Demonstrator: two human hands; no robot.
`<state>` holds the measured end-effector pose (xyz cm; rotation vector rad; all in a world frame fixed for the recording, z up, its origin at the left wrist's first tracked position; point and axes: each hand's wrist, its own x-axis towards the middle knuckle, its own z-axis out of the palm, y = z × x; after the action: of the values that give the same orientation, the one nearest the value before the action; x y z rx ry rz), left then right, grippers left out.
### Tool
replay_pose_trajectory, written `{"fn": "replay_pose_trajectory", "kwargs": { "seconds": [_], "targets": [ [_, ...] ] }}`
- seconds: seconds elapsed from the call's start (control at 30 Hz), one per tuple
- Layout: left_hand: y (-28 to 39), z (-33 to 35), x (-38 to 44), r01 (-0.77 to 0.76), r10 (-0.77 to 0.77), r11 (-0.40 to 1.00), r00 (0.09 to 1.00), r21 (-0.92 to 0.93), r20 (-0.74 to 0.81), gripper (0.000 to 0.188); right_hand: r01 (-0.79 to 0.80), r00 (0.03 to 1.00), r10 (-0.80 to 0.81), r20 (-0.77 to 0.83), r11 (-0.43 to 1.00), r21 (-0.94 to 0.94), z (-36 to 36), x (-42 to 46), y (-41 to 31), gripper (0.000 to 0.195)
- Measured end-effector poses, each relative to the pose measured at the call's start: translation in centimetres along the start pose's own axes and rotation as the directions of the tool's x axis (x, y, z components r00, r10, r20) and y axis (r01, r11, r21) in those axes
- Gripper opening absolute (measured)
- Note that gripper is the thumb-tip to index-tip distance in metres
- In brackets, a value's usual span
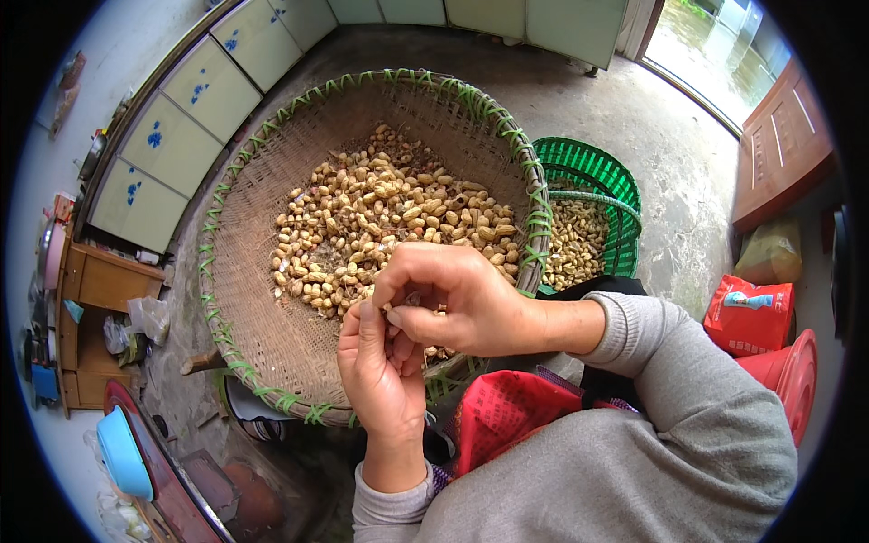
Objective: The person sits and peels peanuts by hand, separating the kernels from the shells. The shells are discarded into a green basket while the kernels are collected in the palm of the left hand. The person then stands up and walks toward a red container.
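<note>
Over the near part of a large round woven bamboo basket [251, 197] my two hands meet, fingertips together. Unshelled peanuts [366, 210] lie heaped in the basket, whose rim is bound with green strips. My left hand [383, 380] has its thumb up and fingers curled around small pieces that look like peanut shell or kernels. From the right, my right hand [461, 298] pinches at a small brownish piece between thumb and forefinger, probably part of a peanut. The fingers hide most of what is held.
A green plastic basket [628, 176] with more peanuts stands against the round basket's right side. A red bag [747, 315] and a red bucket [798, 373] are at right. A light blue basin [122, 451] sits at lower left. Tiled cabinets [190, 88] line the wall.
</note>
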<state>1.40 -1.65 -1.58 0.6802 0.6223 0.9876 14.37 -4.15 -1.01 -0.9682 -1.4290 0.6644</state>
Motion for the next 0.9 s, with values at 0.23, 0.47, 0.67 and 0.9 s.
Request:
{"fn": "replay_pose_trajectory", "kwargs": {
  "seconds": [0.23,0.47,0.67,0.9],
  "targets": [
    [-0.3,-0.4,0.0,-0.101,0.096,0.991,0.994,0.092,0.057,0.015,-0.309,0.951,0.269,0.153,0.851,0.425,0.1,0.1,0.1,0.015],
    [-0.1,0.2,-0.4,-0.095,0.096,0.989,0.995,0.113,-0.007,0.015,-0.522,0.852,0.431,0.296,0.669,0.529,-1.2,0.1,0.2,0.017],
    [-0.1,0.4,-0.6,-0.123,0.129,0.975,0.991,0.187,-0.02,0.016,-0.546,0.838,0.431,0.335,0.637,0.544,-1.7,0.3,0.0,0.018],
    [-0.2,0.5,-0.8,-0.151,0.156,0.964,0.988,0.217,-0.006,0.017,-0.577,0.809,0.473,0.35,0.526,0.624,-1.4,0.2,0.3,0.012]
  ]
}}
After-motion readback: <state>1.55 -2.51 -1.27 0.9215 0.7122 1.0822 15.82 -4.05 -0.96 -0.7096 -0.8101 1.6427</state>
